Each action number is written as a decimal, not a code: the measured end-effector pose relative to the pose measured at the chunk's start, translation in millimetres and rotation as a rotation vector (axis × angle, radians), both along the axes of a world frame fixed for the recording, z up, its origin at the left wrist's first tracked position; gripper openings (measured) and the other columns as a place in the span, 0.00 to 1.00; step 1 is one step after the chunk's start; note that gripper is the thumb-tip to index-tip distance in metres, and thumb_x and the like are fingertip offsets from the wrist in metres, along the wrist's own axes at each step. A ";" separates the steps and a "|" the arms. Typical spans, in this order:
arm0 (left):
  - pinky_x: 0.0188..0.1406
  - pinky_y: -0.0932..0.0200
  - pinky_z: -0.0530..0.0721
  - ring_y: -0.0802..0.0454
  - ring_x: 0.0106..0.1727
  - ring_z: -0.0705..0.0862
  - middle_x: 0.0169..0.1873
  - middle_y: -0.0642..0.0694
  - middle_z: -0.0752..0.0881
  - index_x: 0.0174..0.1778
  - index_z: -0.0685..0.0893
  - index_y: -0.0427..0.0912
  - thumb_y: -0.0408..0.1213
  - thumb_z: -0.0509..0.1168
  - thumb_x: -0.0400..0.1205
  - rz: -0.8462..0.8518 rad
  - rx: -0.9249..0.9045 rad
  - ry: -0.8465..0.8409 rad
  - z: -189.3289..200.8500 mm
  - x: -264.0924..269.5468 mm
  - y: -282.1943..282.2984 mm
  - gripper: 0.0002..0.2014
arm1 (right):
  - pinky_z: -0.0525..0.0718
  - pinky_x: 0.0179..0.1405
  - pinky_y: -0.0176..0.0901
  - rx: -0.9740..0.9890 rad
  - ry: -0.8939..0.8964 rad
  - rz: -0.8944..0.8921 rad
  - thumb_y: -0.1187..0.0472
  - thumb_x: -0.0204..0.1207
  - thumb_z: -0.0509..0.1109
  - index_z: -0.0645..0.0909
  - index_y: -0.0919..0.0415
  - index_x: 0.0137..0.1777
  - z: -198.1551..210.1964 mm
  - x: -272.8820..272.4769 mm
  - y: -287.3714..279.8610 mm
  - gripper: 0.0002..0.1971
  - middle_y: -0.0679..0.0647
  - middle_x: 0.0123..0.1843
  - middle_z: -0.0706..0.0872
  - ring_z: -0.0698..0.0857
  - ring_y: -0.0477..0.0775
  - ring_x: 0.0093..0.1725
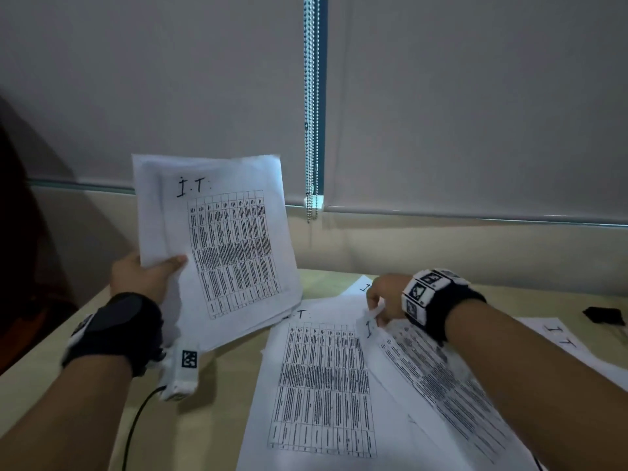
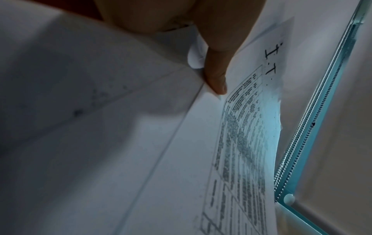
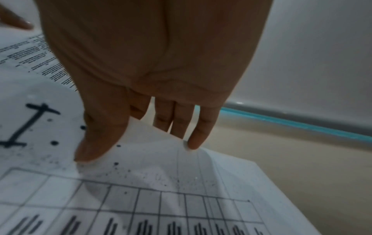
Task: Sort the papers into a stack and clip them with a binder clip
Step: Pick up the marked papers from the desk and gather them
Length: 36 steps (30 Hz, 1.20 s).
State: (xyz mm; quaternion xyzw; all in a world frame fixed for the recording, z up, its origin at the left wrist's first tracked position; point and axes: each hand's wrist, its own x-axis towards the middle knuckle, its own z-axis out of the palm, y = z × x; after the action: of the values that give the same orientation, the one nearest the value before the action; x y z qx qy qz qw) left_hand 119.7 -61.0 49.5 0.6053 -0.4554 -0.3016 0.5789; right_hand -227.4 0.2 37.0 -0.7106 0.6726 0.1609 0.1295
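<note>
My left hand (image 1: pixel 146 277) holds a stack of printed papers (image 1: pixel 231 246) marked "I.T." upright above the table. Its thumb (image 2: pixel 216 71) presses the front sheet (image 2: pixel 241 143) and the fingers are hidden behind. My right hand (image 1: pixel 384 297) pinches the top edge of a loose sheet (image 1: pixel 435 368) lying on the table. In the right wrist view the thumb (image 3: pixel 96 143) lies on that sheet (image 3: pixel 141 174) and the fingers curl behind its lifted edge. Another printed sheet (image 1: pixel 323 385) lies flat beside it. A small black object (image 1: pixel 605 314), possibly the binder clip, sits at the far right.
One more sheet (image 1: pixel 560 338) lies at the right on the pale table (image 1: pixel 221 385). A roller blind with a bead chain (image 1: pixel 311 130) hangs behind the table. A black cable (image 1: pixel 136 419) runs from my left wrist.
</note>
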 end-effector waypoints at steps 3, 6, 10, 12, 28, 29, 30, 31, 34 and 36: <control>0.48 0.57 0.74 0.49 0.47 0.80 0.46 0.41 0.83 0.62 0.83 0.30 0.33 0.75 0.73 0.011 0.009 0.001 -6.3 3.2 -1.5 0.22 | 0.76 0.49 0.40 0.054 0.010 0.050 0.59 0.70 0.75 0.83 0.58 0.57 -17.4 26.7 -26.2 0.15 0.54 0.58 0.85 0.83 0.57 0.58; 0.48 0.58 0.74 0.49 0.46 0.81 0.47 0.39 0.84 0.62 0.83 0.31 0.32 0.75 0.73 0.026 0.013 0.031 -7.3 4.5 -4.2 0.21 | 0.80 0.52 0.43 0.031 -0.055 0.045 0.57 0.69 0.76 0.83 0.58 0.58 -30.5 45.4 -46.5 0.18 0.55 0.59 0.85 0.84 0.58 0.58; 0.49 0.59 0.75 0.49 0.46 0.81 0.47 0.41 0.84 0.62 0.83 0.30 0.30 0.74 0.74 0.032 0.003 0.076 -4.0 13.8 -5.2 0.20 | 0.85 0.50 0.45 -0.045 -0.125 -0.021 0.59 0.65 0.77 0.84 0.56 0.52 -53.3 56.5 -53.8 0.15 0.54 0.51 0.82 0.86 0.58 0.52; 0.50 0.60 0.74 0.48 0.47 0.81 0.47 0.40 0.84 0.63 0.82 0.30 0.30 0.74 0.75 0.040 -0.010 0.073 -2.8 22.2 -6.7 0.21 | 0.86 0.54 0.49 -0.048 -0.112 -0.036 0.57 0.65 0.78 0.83 0.55 0.54 -57.9 55.1 -54.1 0.17 0.54 0.55 0.79 0.85 0.59 0.55; 0.29 0.68 0.80 0.49 0.39 0.82 0.50 0.34 0.87 0.60 0.84 0.30 0.31 0.75 0.74 0.071 -0.033 0.003 9.9 39.8 -7.2 0.19 | 0.70 0.29 0.38 -0.156 -0.073 -0.037 0.52 0.69 0.77 0.69 0.55 0.26 29.3 22.2 -45.5 0.20 0.49 0.27 0.75 0.74 0.50 0.29; 0.27 0.70 0.80 0.48 0.38 0.82 0.49 0.35 0.87 0.59 0.84 0.29 0.31 0.75 0.73 0.049 -0.042 -0.015 14.7 37.7 -6.3 0.19 | 0.68 0.28 0.38 -0.222 -0.065 -0.040 0.50 0.70 0.76 0.69 0.55 0.26 51.4 17.0 -43.9 0.21 0.49 0.27 0.74 0.73 0.50 0.28; 0.27 0.70 0.80 0.48 0.38 0.81 0.47 0.36 0.86 0.59 0.84 0.29 0.32 0.75 0.73 0.022 -0.051 -0.036 20.8 32.3 -4.7 0.19 | 0.70 0.30 0.40 -0.302 -0.060 -0.010 0.48 0.70 0.75 0.72 0.55 0.28 75.2 15.4 -41.2 0.19 0.50 0.30 0.76 0.75 0.51 0.31; 0.31 0.67 0.80 0.48 0.38 0.82 0.46 0.37 0.86 0.58 0.85 0.30 0.33 0.75 0.73 -0.014 -0.062 -0.059 28.2 24.1 -2.0 0.18 | 0.75 0.37 0.42 -0.387 -0.070 0.031 0.48 0.71 0.74 0.77 0.56 0.32 97.4 17.6 -39.4 0.15 0.52 0.37 0.79 0.79 0.53 0.38; 0.43 0.59 0.77 0.49 0.39 0.83 0.39 0.41 0.86 0.55 0.86 0.36 0.33 0.75 0.73 -0.179 -0.109 -0.072 49.5 -12.7 9.7 0.15 | 0.76 0.61 0.49 -0.649 -0.131 0.207 0.47 0.71 0.73 0.88 0.56 0.48 152.0 34.9 -32.7 0.14 0.53 0.65 0.76 0.78 0.55 0.61; 0.31 0.67 0.80 0.59 0.29 0.84 0.27 0.53 0.87 0.50 0.84 0.40 0.29 0.75 0.74 -0.274 -0.155 -0.075 58.3 -41.2 18.5 0.11 | 0.74 0.68 0.55 -0.805 -0.081 0.326 0.47 0.71 0.73 0.88 0.58 0.50 178.4 47.1 -23.3 0.16 0.54 0.74 0.70 0.74 0.59 0.68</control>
State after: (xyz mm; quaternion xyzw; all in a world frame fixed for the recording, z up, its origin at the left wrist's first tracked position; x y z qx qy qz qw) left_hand 78.6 -42.4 107.8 0.5020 -0.5770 -0.3189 0.5598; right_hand -180.3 -23.2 215.4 -0.8072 0.5549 -0.1239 -0.1587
